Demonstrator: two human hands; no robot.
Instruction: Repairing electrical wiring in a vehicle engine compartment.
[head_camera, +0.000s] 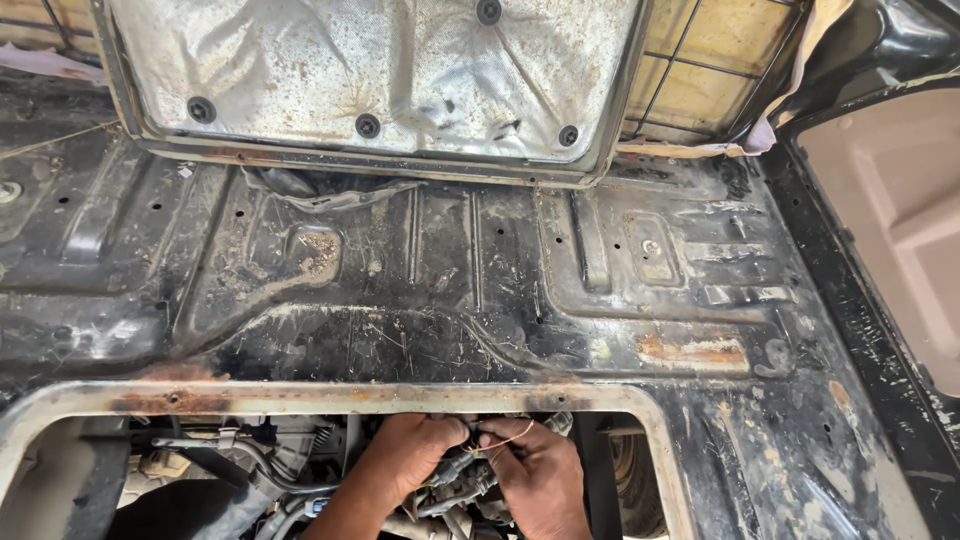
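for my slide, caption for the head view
Both hands, left and right, work a wiring connector below the rusted floor pan.

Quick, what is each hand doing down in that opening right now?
Left hand: fingers closed around a grey wiring connector.
Right hand: fingers pinching a thin wire beside that connector.

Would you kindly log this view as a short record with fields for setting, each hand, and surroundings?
Setting: rusty black sheet-metal vehicle floor with a rectangular opening over machinery.
Left hand: left hand inside the opening, gripping a grey plastic wiring connector.
Right hand: right hand beside it, pinching a thin copper-coloured wire.
Surroundings: silver foil-lined hatch cover propped behind; black hoses below.
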